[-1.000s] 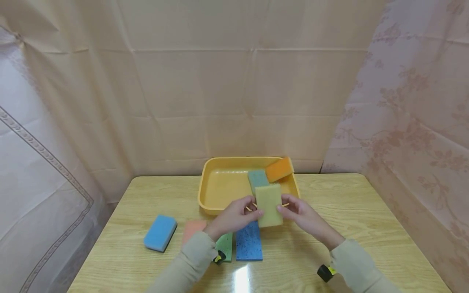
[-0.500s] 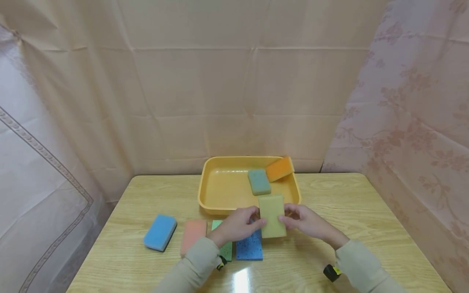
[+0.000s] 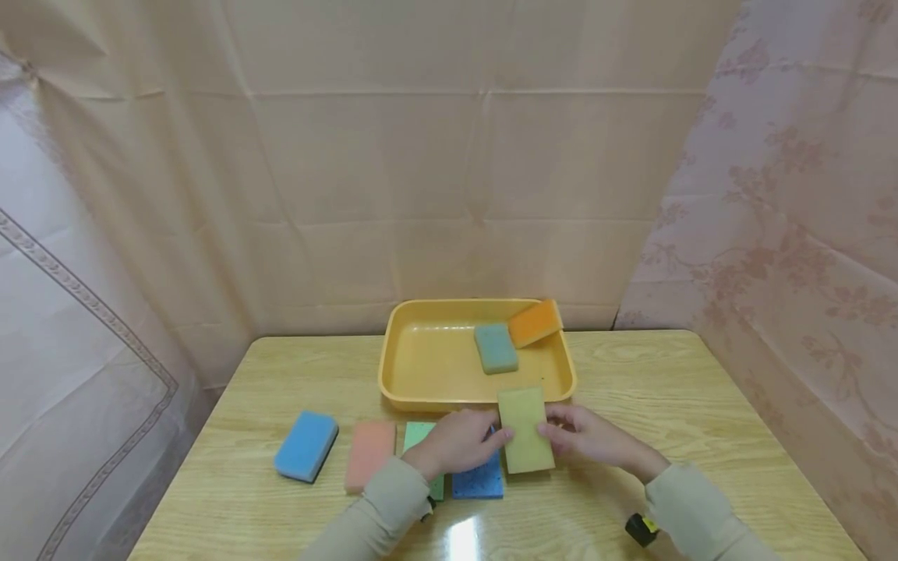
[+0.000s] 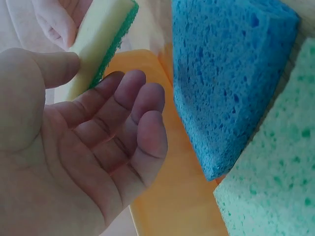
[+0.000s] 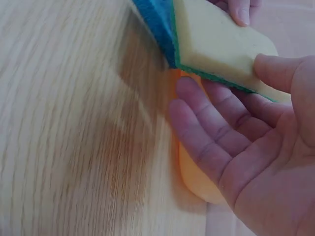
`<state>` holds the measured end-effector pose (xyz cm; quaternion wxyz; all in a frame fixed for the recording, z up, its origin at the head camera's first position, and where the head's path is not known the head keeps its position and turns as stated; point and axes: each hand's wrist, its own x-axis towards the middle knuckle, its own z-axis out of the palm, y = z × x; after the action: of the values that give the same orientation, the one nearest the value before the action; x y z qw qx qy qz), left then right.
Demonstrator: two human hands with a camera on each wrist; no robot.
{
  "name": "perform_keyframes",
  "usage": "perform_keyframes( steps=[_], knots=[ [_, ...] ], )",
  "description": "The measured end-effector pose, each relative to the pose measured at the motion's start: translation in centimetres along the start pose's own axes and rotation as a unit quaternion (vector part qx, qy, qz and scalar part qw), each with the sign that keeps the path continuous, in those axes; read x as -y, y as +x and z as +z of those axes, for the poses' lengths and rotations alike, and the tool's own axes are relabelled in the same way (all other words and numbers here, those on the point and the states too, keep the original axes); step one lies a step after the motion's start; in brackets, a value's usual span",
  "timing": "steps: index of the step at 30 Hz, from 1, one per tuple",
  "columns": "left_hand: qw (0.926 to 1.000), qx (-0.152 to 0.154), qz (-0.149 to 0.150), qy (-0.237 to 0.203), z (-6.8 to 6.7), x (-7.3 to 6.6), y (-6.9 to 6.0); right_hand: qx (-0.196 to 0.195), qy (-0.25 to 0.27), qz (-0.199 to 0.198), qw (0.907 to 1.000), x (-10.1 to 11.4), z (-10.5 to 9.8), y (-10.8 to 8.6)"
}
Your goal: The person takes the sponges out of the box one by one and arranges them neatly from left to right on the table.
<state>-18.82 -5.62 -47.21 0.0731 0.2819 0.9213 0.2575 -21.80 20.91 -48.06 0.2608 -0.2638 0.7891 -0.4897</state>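
Observation:
Both hands pinch a pale yellow sponge (image 3: 526, 432) by its long sides, just over the table in front of the tray. Its green scouring layer (image 4: 117, 42) faces away from the head camera. My left hand (image 3: 459, 444) grips the left edge between thumb and fingers; my right hand (image 3: 596, 440) holds the right edge likewise. Under and beside the left hand lie a porous blue sponge (image 3: 479, 485) and a speckled green sponge (image 3: 419, 432), each partly hidden. To their left, a pink sponge (image 3: 370, 456) lies flat, its lower edge near the left sleeve.
A yellow plastic tray (image 3: 428, 354) stands at the back of the wooden table (image 3: 631, 374). Inside are a grey-green sponge (image 3: 496, 349) and an orange sponge (image 3: 535, 323) leaning on the right rim. A thick blue sponge (image 3: 306, 444) lies at the left.
Both hands have brought the yellow sponge down and slightly right, from over the tray's front rim towards the table. The left hand now covers more of the green and porous blue sponges.

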Motion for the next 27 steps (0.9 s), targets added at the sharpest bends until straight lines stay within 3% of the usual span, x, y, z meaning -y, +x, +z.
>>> perform_keyframes(
  steps=[3,10,27],
  knots=[
    [0.9995,0.012,-0.005,0.028,0.2,-0.4,0.0,0.007,0.006,0.012,0.9999,-0.3,0.2,-0.1],
    [0.9982,0.020,-0.003,0.056,1.0,-0.4,0.2,-0.011,-0.125,0.011,0.9920,-0.2,0.4,-0.3],
    [0.9990,0.038,-0.021,0.013,2.1,0.1,0.1,0.015,-0.136,0.009,0.9906,-1.1,0.8,-0.3]
  ],
)
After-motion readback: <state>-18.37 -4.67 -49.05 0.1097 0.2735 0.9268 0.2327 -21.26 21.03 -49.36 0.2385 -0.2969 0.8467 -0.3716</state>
